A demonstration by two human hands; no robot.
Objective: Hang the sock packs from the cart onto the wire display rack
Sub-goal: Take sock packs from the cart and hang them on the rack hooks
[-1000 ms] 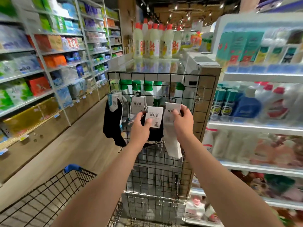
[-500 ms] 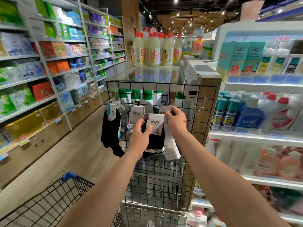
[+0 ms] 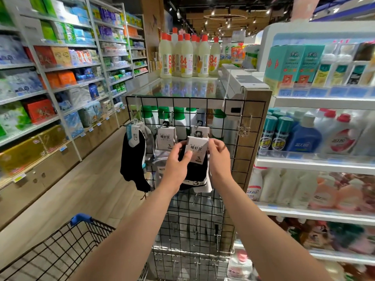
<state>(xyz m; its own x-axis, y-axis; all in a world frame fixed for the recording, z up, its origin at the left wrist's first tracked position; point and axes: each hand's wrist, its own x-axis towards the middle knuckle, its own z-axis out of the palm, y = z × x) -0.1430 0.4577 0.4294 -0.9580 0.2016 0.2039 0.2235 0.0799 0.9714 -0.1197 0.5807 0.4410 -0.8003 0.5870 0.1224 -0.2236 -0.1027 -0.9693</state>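
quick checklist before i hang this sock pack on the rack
1. Left hand grips the sock pack: ok.
2. Right hand pinches its card edge: ok.
3. Pack on the peg: not ok, it is held just below.
4. Room on that peg: cannot tell, another pack hangs there.
5. Wire rack upright: ok.

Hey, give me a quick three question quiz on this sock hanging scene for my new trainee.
1. True or false: the left hand and right hand both hold one sock pack in front of the wire rack.
2. Which number is printed on that pack? A 3, B 5, C 8.
3. Fill in: the handle grip on the cart is coloured ____.
Key: 1 true; 2 A; 3 blue.
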